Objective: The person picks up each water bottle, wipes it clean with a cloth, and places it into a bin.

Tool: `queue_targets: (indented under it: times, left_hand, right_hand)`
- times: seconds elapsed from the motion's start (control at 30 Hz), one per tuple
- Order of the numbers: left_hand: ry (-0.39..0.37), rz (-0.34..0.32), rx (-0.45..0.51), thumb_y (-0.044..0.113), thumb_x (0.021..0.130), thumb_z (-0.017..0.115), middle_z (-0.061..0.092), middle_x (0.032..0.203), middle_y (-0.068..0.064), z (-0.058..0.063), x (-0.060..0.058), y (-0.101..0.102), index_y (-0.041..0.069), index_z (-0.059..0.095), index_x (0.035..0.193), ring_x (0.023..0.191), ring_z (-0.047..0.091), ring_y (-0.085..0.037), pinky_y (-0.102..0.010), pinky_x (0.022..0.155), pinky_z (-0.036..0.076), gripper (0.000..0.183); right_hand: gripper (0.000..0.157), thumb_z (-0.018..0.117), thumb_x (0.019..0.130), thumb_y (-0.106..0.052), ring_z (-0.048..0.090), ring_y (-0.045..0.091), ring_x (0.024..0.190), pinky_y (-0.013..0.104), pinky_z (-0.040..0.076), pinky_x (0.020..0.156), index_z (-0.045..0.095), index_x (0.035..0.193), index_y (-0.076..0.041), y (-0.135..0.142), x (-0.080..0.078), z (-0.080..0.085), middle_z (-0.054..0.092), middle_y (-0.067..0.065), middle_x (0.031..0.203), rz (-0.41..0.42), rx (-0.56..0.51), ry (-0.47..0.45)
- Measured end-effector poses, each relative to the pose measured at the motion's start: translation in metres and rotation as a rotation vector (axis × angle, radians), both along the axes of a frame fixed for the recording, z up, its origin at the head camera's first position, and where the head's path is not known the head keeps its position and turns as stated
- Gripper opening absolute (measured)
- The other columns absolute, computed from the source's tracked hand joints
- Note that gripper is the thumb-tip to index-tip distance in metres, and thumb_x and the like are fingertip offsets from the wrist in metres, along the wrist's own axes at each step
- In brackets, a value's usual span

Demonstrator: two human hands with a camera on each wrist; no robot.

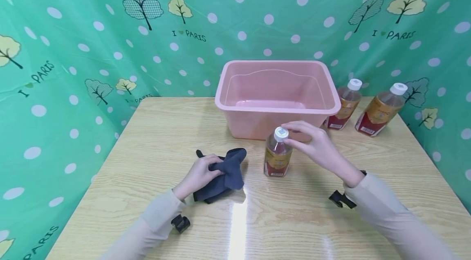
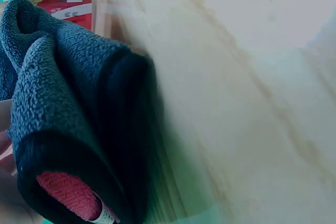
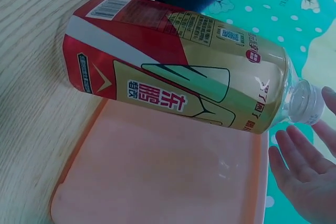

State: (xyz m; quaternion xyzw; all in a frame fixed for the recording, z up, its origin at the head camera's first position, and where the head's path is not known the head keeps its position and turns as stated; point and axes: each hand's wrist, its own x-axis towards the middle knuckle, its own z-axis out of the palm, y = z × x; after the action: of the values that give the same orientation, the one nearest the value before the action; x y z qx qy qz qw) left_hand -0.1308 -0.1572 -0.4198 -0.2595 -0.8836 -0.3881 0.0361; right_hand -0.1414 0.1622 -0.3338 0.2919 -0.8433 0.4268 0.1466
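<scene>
A dark blue-grey cloth (image 1: pixel 229 172) with black edging lies bunched on the table, and my left hand (image 1: pixel 203 173) grips it. Up close in the left wrist view the cloth (image 2: pixel 68 93) is fluffy, with a bit of pink underside showing. To its right a drink bottle (image 1: pixel 277 158) with a red and gold label stands upright. My right hand (image 1: pixel 312 141) pinches the bottle's white cap (image 1: pixel 281 133) between thumb and fingers. In the right wrist view the whole bottle (image 3: pixel 178 66) shows, its base on the table.
Just behind the bottle stands a pink plastic bin (image 1: pixel 254 123). Two similar bottles stand right of it, one nearer (image 1: pixel 344 104) and one farther right (image 1: pixel 382 108). A green curtain (image 1: pixel 239 14) with white dots hangs behind the wooden table (image 1: pixel 154 137).
</scene>
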Motion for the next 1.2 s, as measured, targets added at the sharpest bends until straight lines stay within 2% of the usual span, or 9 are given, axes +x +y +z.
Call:
queue_targets:
  times: [0.13,0.4,0.63,0.87,1.03,1.2]
  left_hand:
    - [-0.017,0.015,0.034,0.0,0.07,0.069,0.063,0.088,-0.005,0.003,-0.001,0.003,0.001,0.066,0.088,0.083,0.059,-0.017,-0.028,0.074,0.047,0.017]
    - [-0.015,0.034,0.099,0.0,0.07,0.069,0.062,0.087,-0.005,0.01,-0.004,0.011,0.0,0.066,0.088,0.081,0.057,-0.016,-0.027,0.072,0.046,0.017]
    - [0.007,0.042,0.123,0.0,0.071,0.069,0.063,0.088,-0.007,0.02,-0.007,0.02,0.0,0.066,0.087,0.082,0.058,-0.018,-0.029,0.072,0.047,0.017]
    - [-0.01,0.052,0.133,0.004,0.073,0.069,0.064,0.092,-0.007,0.033,-0.01,0.034,0.002,0.066,0.091,0.088,0.059,-0.019,-0.031,0.075,0.047,0.019]
    - [-0.013,0.037,0.171,0.003,0.074,0.068,0.064,0.09,-0.006,0.04,-0.009,0.043,0.002,0.066,0.092,0.084,0.059,-0.017,-0.03,0.072,0.048,0.018]
    - [0.026,0.019,0.193,0.004,0.074,0.068,0.064,0.09,-0.005,0.045,-0.008,0.052,0.003,0.066,0.092,0.082,0.059,-0.015,-0.027,0.071,0.048,0.018]
  right_hand:
    - [0.035,0.066,0.075,-0.003,0.054,0.011,0.102,0.035,0.048,0.079,0.061,0.109,-0.008,-0.002,0.0,-0.001,0.06,0.003,0.11,0.02,-0.034,-0.033]
    - [0.031,0.068,0.071,0.002,0.055,0.008,0.099,0.018,0.046,0.077,0.064,0.102,-0.003,-0.005,-0.001,-0.002,0.062,0.005,0.104,0.017,-0.068,-0.006]
    - [0.029,0.068,0.072,0.002,0.055,0.007,0.098,0.018,0.047,0.076,0.064,0.1,-0.003,-0.006,-0.001,-0.004,0.062,0.006,0.102,0.025,-0.09,-0.015]
    - [0.027,0.065,0.075,0.001,0.054,0.0,0.096,0.026,0.05,0.072,0.062,0.102,0.001,-0.005,-0.001,-0.006,0.061,0.011,0.104,0.061,-0.118,-0.036]
    - [0.027,0.063,0.076,0.003,0.056,0.003,0.094,0.021,0.049,0.072,0.062,0.103,0.002,-0.005,0.0,-0.007,0.061,0.013,0.104,0.074,-0.149,-0.062]
    - [0.029,0.063,0.075,0.005,0.057,0.004,0.093,0.02,0.049,0.071,0.062,0.103,0.002,-0.005,0.001,-0.006,0.061,0.013,0.104,0.069,-0.155,-0.057]
